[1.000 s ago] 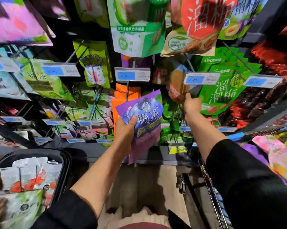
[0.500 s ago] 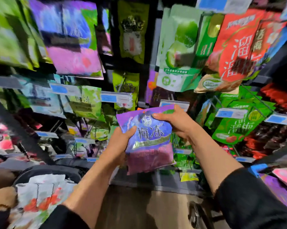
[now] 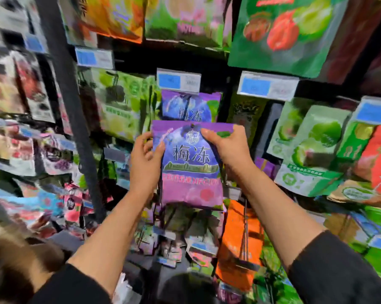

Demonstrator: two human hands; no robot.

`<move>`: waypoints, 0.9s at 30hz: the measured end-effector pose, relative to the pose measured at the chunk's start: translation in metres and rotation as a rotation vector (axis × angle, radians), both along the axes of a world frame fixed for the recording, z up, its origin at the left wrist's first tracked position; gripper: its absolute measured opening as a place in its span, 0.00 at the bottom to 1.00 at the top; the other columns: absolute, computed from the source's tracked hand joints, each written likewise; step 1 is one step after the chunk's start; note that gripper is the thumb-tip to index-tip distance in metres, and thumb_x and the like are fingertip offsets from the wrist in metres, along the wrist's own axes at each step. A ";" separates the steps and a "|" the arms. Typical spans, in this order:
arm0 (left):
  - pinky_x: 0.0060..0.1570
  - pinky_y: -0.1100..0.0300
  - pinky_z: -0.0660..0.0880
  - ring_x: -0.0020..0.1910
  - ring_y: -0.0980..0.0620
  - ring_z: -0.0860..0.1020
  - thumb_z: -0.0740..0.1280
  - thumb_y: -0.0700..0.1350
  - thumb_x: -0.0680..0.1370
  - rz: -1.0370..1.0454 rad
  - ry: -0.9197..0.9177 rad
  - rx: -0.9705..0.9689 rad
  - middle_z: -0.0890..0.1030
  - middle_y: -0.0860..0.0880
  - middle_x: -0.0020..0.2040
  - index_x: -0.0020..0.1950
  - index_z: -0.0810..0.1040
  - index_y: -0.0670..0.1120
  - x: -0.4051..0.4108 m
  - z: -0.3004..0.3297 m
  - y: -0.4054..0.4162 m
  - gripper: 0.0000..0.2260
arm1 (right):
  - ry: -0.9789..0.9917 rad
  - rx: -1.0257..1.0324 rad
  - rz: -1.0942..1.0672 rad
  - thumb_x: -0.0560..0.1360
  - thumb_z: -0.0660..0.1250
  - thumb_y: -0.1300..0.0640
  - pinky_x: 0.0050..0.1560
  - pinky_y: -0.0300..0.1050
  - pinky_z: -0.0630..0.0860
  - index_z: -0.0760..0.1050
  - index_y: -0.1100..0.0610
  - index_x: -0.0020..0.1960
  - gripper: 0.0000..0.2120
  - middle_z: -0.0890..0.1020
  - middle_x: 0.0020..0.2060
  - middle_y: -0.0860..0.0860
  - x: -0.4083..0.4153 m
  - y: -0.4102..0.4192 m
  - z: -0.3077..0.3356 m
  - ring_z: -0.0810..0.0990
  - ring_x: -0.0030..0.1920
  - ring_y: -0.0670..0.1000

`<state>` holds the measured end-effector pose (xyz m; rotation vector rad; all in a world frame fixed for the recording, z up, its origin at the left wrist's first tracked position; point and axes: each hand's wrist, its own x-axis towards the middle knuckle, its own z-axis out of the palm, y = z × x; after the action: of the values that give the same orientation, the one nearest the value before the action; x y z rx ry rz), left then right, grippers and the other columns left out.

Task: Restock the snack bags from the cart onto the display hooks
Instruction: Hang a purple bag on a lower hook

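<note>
The rack [image 3: 71, 128] is full of hanging snack bags, many blurry. A big green bag [image 3: 295, 34] hangs up high on the right. A purple bag [image 3: 190, 170] is held up in the middle, just under another purple one [image 3: 189, 106] on its hook below a price tag [image 3: 178, 81]. The left hand [image 3: 144, 160] grips its left edge, fingers curled. The right hand [image 3: 228, 148] pinches its top right corner.

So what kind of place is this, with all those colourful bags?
Most likely a shop's snack aisle. Snack bags hang in rows, like the green plum bags, with blue-and-white price tags above them, and two hands are hanging up a purple jelly bag.
</note>
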<state>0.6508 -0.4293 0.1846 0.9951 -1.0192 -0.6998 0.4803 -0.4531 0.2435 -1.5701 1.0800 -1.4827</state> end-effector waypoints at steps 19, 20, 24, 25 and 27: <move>0.67 0.78 0.41 0.78 0.52 0.44 0.56 0.30 0.79 0.081 -0.851 -0.207 0.47 0.48 0.79 0.79 0.51 0.44 0.010 0.070 -0.065 0.30 | -0.090 0.027 -0.219 0.62 0.73 0.52 0.42 0.64 0.78 0.67 0.55 0.32 0.15 0.82 0.36 0.64 0.065 -0.093 0.022 0.83 0.41 0.65; 0.69 0.76 0.42 0.78 0.52 0.44 0.56 0.29 0.78 0.086 -0.853 -0.214 0.47 0.48 0.79 0.79 0.51 0.43 0.009 0.070 -0.065 0.31 | -0.098 0.029 -0.225 0.61 0.73 0.51 0.41 0.64 0.78 0.68 0.56 0.33 0.15 0.82 0.36 0.63 0.065 -0.096 0.020 0.83 0.41 0.65; 0.77 0.50 0.45 0.78 0.50 0.45 0.56 0.27 0.76 0.091 -0.853 -0.232 0.47 0.47 0.79 0.79 0.51 0.43 0.011 0.067 -0.070 0.33 | -0.069 0.018 -0.251 0.63 0.72 0.53 0.41 0.63 0.79 0.72 0.61 0.36 0.13 0.82 0.36 0.63 0.065 -0.100 0.017 0.83 0.40 0.63; 0.76 0.45 0.46 0.78 0.50 0.45 0.56 0.27 0.76 0.093 -0.848 -0.223 0.47 0.48 0.79 0.79 0.50 0.44 0.012 0.066 -0.072 0.33 | -0.070 0.009 -0.262 0.64 0.72 0.54 0.41 0.62 0.79 0.72 0.62 0.37 0.13 0.82 0.36 0.63 0.065 -0.100 0.018 0.82 0.39 0.62; 0.75 0.41 0.47 0.78 0.50 0.45 0.55 0.27 0.75 0.099 -0.843 -0.214 0.48 0.49 0.79 0.79 0.51 0.45 0.013 0.064 -0.074 0.34 | -0.068 -0.005 -0.285 0.66 0.72 0.56 0.41 0.63 0.79 0.73 0.63 0.37 0.12 0.82 0.36 0.63 0.066 -0.100 0.020 0.82 0.39 0.62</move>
<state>0.6640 -0.5031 0.2486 1.1615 -1.7148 -0.0503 0.5460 -0.5528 0.2635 -1.4014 1.3016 -1.7135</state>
